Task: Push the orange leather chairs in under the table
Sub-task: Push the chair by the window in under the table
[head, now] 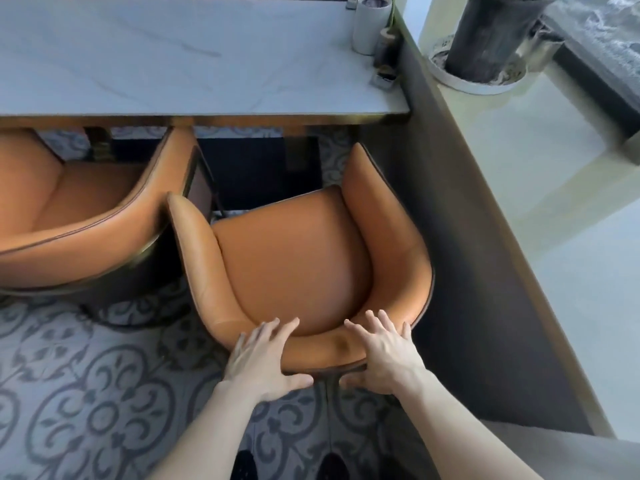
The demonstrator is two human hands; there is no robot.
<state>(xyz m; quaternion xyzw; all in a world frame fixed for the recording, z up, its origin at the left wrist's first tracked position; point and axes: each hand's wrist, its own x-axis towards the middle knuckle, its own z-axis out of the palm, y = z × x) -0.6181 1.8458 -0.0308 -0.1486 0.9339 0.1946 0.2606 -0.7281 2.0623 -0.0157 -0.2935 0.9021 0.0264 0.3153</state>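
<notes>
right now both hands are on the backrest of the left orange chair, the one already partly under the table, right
Not quite. In the head view the left hand and right hand rest on the backrest of the right orange chair, which stands clear of the marble table.

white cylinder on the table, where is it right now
In the head view the white cylinder stands at the far right corner of the marble table, beyond the orange chair the hands grip.

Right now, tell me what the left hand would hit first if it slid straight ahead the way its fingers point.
The left hand would likely meet the seat cushion of the orange chair first; depth is hard to judge.
</notes>
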